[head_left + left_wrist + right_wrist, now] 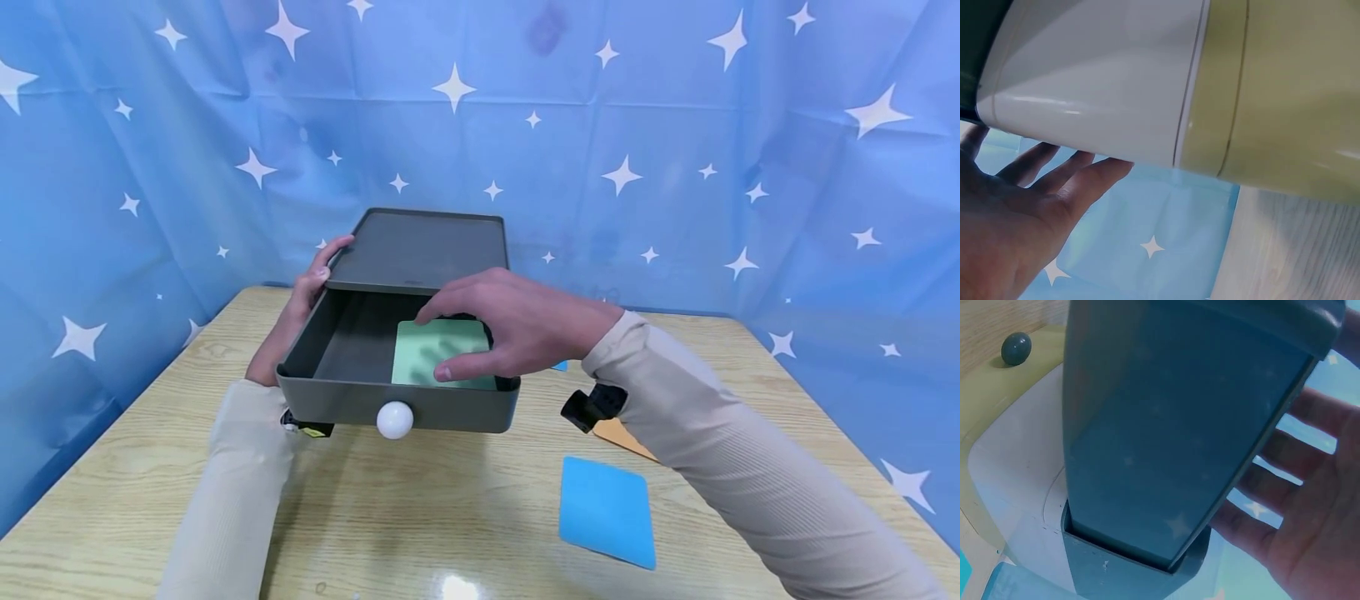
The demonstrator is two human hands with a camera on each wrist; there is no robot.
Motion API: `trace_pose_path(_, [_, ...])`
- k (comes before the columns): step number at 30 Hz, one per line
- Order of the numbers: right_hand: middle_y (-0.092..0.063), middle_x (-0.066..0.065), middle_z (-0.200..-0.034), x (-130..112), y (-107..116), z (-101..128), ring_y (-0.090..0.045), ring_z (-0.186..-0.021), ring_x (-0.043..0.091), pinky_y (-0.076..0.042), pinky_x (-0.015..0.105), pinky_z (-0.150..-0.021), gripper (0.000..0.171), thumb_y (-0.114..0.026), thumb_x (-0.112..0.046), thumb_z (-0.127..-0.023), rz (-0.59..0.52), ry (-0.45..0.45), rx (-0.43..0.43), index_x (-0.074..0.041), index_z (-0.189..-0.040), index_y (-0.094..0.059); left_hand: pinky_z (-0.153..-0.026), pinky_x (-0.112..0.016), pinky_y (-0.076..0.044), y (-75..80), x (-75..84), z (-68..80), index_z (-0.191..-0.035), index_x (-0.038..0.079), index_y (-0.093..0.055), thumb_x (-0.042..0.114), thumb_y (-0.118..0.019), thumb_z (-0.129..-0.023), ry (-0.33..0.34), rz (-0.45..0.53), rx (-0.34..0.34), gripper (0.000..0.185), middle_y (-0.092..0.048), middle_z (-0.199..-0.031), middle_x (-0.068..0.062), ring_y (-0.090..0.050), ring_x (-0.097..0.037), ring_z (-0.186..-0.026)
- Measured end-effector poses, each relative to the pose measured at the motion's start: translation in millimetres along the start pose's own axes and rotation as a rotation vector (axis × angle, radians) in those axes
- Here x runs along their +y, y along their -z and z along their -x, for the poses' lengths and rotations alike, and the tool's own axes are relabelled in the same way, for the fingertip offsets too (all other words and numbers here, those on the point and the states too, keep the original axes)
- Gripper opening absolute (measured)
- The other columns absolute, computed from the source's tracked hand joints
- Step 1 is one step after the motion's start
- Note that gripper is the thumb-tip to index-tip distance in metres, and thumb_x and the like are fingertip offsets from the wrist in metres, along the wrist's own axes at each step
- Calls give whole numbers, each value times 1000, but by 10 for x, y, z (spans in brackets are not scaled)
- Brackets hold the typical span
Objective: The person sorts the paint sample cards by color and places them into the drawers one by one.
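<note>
A small chest with a dark grey top [427, 246] stands on the table, its dark drawer [356, 354] pulled out. A white round knob [395, 420] sits on the drawer's front. Inside, to the right, is a green card [408, 354]. Over this card hovers my right hand [517, 321], thumb and fingers spread, fingers casting shadows on it; contact cannot be made out. My left hand [303, 292] rests against the chest's left side. In the left wrist view its fingers [1094, 181] reach along the edge of the chest's white section [1097, 81].
On the table [405, 517], a blue card [607, 512] lies at the front right. An orange card [626, 437] lies partly under the right forearm, and a sliver of another blue card [560, 365] shows beside the drawer. A star-patterned blue curtain [570, 217] hangs behind.
</note>
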State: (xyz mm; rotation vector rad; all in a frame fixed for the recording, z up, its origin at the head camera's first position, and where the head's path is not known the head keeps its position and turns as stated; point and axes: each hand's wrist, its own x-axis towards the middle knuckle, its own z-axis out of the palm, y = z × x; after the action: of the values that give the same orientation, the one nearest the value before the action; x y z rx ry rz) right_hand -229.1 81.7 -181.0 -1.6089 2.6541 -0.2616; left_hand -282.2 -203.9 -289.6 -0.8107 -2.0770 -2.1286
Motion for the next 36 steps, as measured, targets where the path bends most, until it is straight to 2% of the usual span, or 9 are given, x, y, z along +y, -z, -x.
trace_pose_path(7, [-65, 2, -130, -44, 28, 35, -63, -113, 18, -49, 37, -97, 48, -69, -40, -93, 9, 13, 35, -16, -134, -63, -105, -33, -30, 4, -19, -10, -161, 24, -17, 38, -23, -103, -7, 1, 8, 60, -12, -163, -1, -23, -19, -140])
trace_pose_path(12, [-66, -2, -119, -116, 40, 58, -60, -95, 11, -48, 29, -83, 44, -70, -38, -92, 34, 45, 71, -17, -130, -65, -105, -33, -30, 10, -35, -18, -161, 25, -17, 38, -23, -103, -12, -1, 9, 60, -12, -163, -1, -23, -18, -140])
trace_pose_path(15, [-66, -3, -116, -159, 50, 77, -58, -90, 9, -48, 27, -79, 41, -71, -37, -92, 46, 84, 101, -17, -128, -66, -106, -34, -29, 10, -42, -21, -161, 24, -17, 38, -23, -102, -17, -9, 13, 60, -12, -163, -2, -23, -19, -140])
trace_pose_path(30, [-67, -1, -119, -316, 56, 179, -62, -97, 10, -51, 26, -80, 38, -75, -32, -89, 47, 197, 205, -15, -122, -66, -104, -34, -28, 19, -61, -45, -160, 23, -20, 37, -22, -102, -36, -35, 12, 59, -9, -164, -4, -20, -19, -140])
trace_pose_path(36, [-67, -2, -120, -376, 14, 225, -64, -111, 10, -51, 29, -94, 37, -76, -32, -89, 47, 263, 254, -14, -120, -68, -102, -35, -29, 7, -47, -45, -159, 24, -22, 37, -24, -102, -38, -3, 20, 58, -13, -162, -3, -23, -19, -138])
